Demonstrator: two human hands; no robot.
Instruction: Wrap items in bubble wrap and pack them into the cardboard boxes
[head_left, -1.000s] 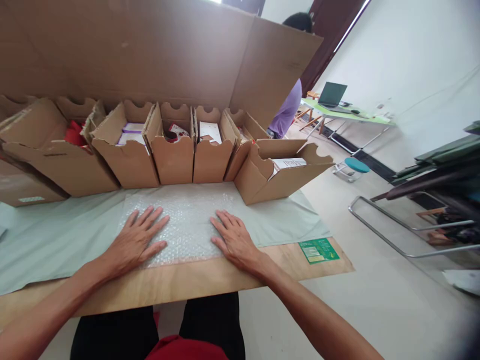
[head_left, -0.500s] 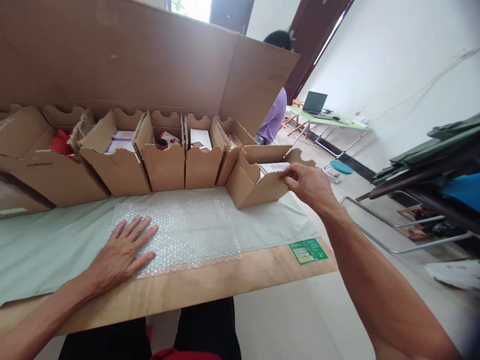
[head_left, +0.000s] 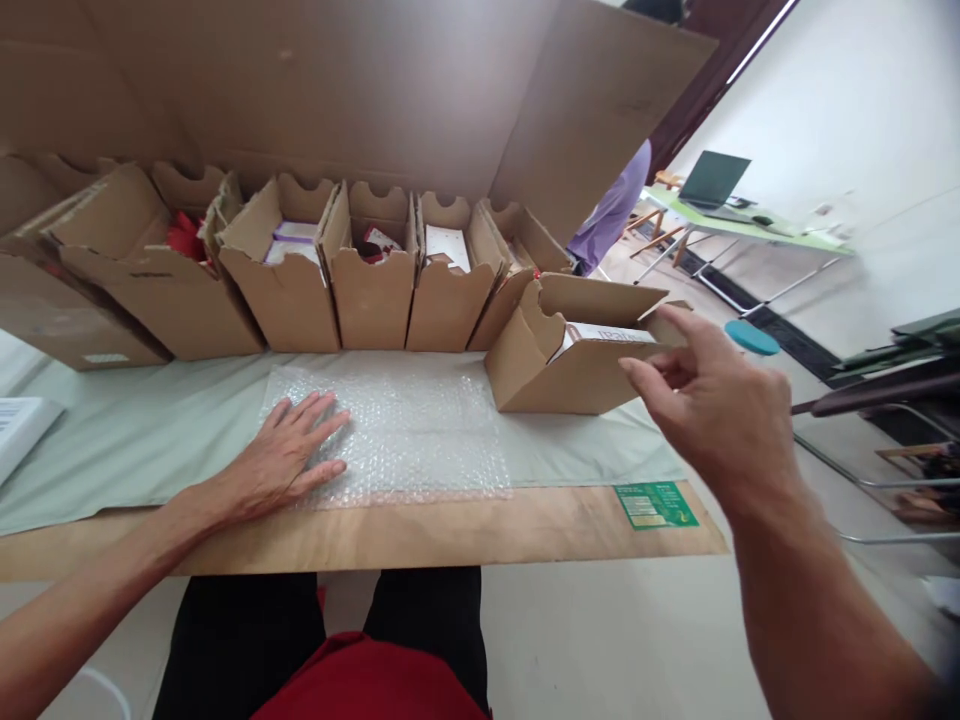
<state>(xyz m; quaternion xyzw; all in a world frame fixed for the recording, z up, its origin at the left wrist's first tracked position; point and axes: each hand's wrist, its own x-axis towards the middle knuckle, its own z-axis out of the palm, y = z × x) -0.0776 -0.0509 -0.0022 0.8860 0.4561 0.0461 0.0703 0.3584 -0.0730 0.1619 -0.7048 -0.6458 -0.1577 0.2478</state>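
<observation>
My left hand [head_left: 296, 455] lies flat, fingers spread, on the left part of a sheet of bubble wrap [head_left: 420, 430]. The sheet rests on a pale green cloth [head_left: 577, 440]. At the right end of the table stands an open cardboard box [head_left: 547, 370] with a white printed carton [head_left: 600, 333] inside. Beside that box's right end is my right hand [head_left: 716, 390], thumb and forefinger apart and nothing visible between them. Its other fingers are curled and partly hidden. Whether a fingertip touches the box's rim I cannot tell.
Several open cardboard boxes [head_left: 375, 310] line the back, holding small packages, before a tall cardboard panel [head_left: 337, 90]. A green printed card [head_left: 656, 505] lies on the wooden table edge [head_left: 450, 530]. A white object [head_left: 26, 430] sits at left. Someone's purple sleeve [head_left: 615, 210] shows behind the panel.
My right hand has opened its pinch at the box's carton and shifted right. My left hand stays flat on the bubble wrap. The whole view has turned a little.
</observation>
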